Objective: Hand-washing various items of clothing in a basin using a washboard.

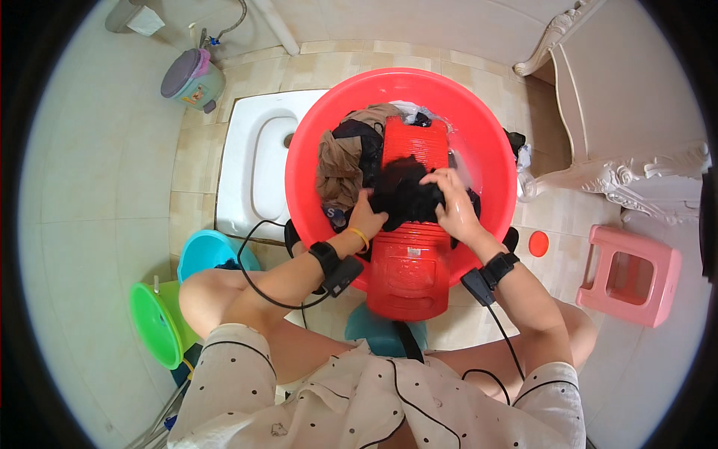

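A wet black garment lies across a red washboard, which leans inside a big red basin. My left hand has its fingers closed on the garment's left edge. On the opposite side, my right hand grips the cloth with bent fingers. More wet laundry sits in the basin to the left of the board, including a brown cloth and dark pieces. The washboard's lower end juts over the basin's near rim, between my knees.
Left of the basin is a white squat toilet. A blue basin and a green bucket stand near my left knee. To the right are a pink stool, a red lid and ornate white furniture. Black cables hang from my wrists.
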